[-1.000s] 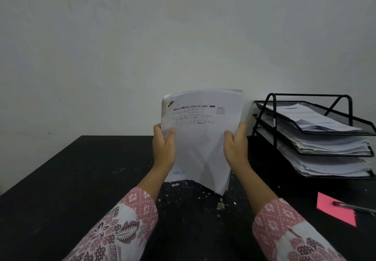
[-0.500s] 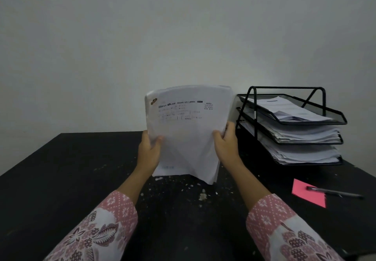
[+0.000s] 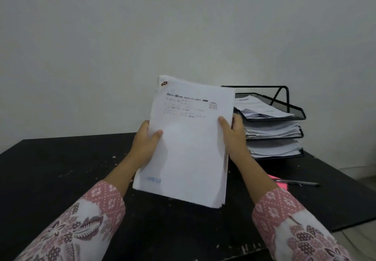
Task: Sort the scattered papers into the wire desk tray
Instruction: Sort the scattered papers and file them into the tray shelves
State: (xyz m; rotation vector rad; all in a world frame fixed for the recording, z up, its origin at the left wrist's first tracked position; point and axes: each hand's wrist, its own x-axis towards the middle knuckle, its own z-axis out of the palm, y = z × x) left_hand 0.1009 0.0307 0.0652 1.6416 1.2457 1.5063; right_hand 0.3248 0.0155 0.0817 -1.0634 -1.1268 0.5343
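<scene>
1. A stack of papers (image 3: pixel 189 142) is held upright above the black desk (image 3: pixel 50 179), gripped at both side edges by the left hand (image 3: pixel 145 142) and right hand (image 3: pixel 233 136), thumbs pressed on its front.
2. Light, floppy sheets are judged likeliest to slip; side edges suit best.
3. The wire tray (image 3: pixel 293 111) is seen at two o'clock, against a pale wall (image 3: pixel 122 37).

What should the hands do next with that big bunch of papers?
Probably carry the stack of papers rightward toward the wire desk tray. The left hand and right hand grip its sides, above the table, and the top tier looks least full.
</scene>
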